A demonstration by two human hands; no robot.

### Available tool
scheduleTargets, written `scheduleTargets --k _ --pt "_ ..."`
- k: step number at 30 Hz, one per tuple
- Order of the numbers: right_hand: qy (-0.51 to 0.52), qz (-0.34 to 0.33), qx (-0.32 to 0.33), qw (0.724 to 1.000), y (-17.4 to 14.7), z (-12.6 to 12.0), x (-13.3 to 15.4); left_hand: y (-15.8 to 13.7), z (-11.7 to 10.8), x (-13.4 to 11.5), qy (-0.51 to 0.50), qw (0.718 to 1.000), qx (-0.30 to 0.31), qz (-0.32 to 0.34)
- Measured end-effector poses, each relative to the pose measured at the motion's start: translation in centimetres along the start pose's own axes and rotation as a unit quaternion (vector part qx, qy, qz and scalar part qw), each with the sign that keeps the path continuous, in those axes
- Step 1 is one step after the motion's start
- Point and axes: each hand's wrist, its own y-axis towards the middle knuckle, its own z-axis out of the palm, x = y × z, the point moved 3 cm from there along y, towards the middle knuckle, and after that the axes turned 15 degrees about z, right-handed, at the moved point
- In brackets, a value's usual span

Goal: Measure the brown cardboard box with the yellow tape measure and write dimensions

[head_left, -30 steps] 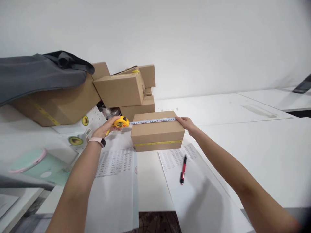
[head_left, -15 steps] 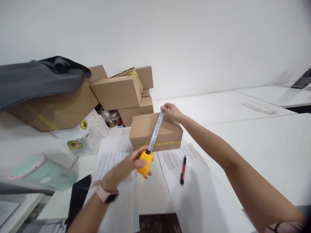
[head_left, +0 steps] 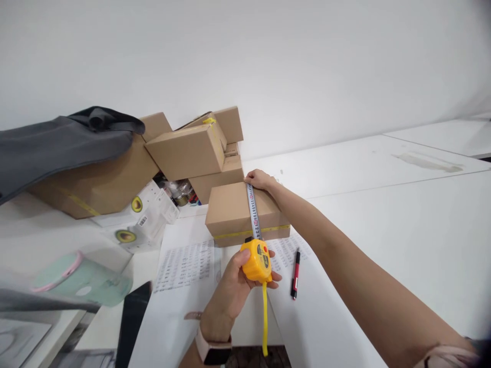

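While the blade [head_left: 253, 212] of the tape measure [head_left: 258, 260] lies across the cardboard box [head_left: 228, 204], one span seems well in hand: the blade is out and its end sits by the box's far edge, at the right hand's [head_left: 261, 180] fingertips; reading the figure and winding it in appear left. White with dark and a few red numerals, the blade looks fairly straight. The yellow case is gripped by the left hand's [head_left: 233, 286] thumb and fingers, just off the box's near edge, its strap [head_left: 265, 319] dangling below them. The right fingers are bent; I cannot tell whether they pinch the tip. Plain brown and closed, the box sits between both hands' fingers, a yellow strip along its front. Right of the left fingers, a red-and-black pen [head_left: 295, 274] lies unheld on paper [head_left: 322, 312]; left of the right fingers, more boxes [head_left: 187, 156] are stacked.
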Motion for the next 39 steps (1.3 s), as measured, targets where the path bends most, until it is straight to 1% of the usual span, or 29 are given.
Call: scheduleTargets --k 3,5,7,9,10,11,13,15,16,18,20,23,25,27,30,32,34,35,37,39 --pt "0.008 -0.004 0.008 1.0 -0.1 0.1 0.1 0.0 0.7 0.4 0.014 1.0 -0.011 0.011" --pt "0.023 -0.014 0.017 0.999 -0.2 -0.4 0.3 0.0 0.8 0.2 0.035 0.999 -0.009 0.016" --pt "0.085 -0.047 0.039 0.995 -0.5 -1.5 0.1 -0.6 0.2 -0.3 0.074 0.997 -0.012 0.028" --pt "0.181 -0.08 0.042 0.979 -1.1 -3.4 -0.8 -1.7 -1.2 -1.2 0.133 0.988 -0.032 0.066" --pt "0.228 -0.084 0.026 0.97 -1.6 -4.5 -1.7 -2.3 -2.2 -1.7 0.169 0.98 -0.049 0.092" --pt "0.262 -0.077 -0.001 0.962 -2.3 -5.4 -3.0 -2.8 -3.3 -2.3 0.207 0.968 -0.07 0.12" --pt "0.287 -0.041 -0.065 0.955 -4.3 -6.6 -6.1 -3.3 -5.8 -3.4 0.275 0.938 -0.123 0.172" --pt "0.276 -0.021 -0.096 0.956 -7.0 -6.5 -9.1 -2.9 -8.0 -4.1 0.314 0.91 -0.172 0.208" --pt "0.26 -0.014 -0.097 0.961 -8.4 -6.0 -10.3 -2.5 -8.9 -4.3 0.32 0.903 -0.187 0.217" --pt "0.23 -0.006 -0.064 0.971 -11.1 -4.5 -12.0 -1.2 -10.2 -4.2 0.318 0.904 -0.19 0.214" --pt "0.221 -0.022 -0.03 0.975 -13.1 -3.1 -12.4 0.0 -10.9 -4.0 0.309 0.913 -0.174 0.199" --pt "0.217 -0.062 -0.012 0.974 -14.5 -2.3 -11.0 1.0 -10.9 -4.2 0.306 0.921 -0.15 0.191" --pt "0.208 -0.077 -0.03 0.975 -14.3 -3.0 -9.4 1.3 -10.5 -5.0 0.315 0.918 -0.132 0.201" --pt "0.186 -0.071 -0.074 0.977 -13.2 -4.3 -7.8 1.8 -9.8 -6.2 0.318 0.915 -0.117 0.218" --pt "0.102 -0.029 -0.164 0.981 -10.5 -6.1 -5.9 2.9 -8.7 -7.9 0.297 0.919 -0.11 0.235" --pt "0.039 -0.019 -0.241 0.97 -8.4 -6.6 -4.7 3.7 -8.2 -8.7 0.282 0.922 -0.111 0.24" --pt "-0.009 -0.037 -0.298 0.954 -6.6 -6.4 -3.3 4.2 -7.6 -9.0 0.28 0.922 -0.114 0.243" --pt "-0.03 -0.047 -0.304 0.951 -5.8 -6.1 -2.6 4.2 -7.2 -8.9 0.284 0.918 -0.117 0.249" --pt "-0.063 -0.053 -0.28 0.956 -4.5 -5.3 -1.3 4.1 -6.3 -8.1 0.301 0.909 -0.12 0.263" --pt "-0.082 -0.04 -0.249 0.964 -3.7 -4.7 -0.3 3.8 -5.3 -6.4 0.311 0.908 -0.106 0.259"
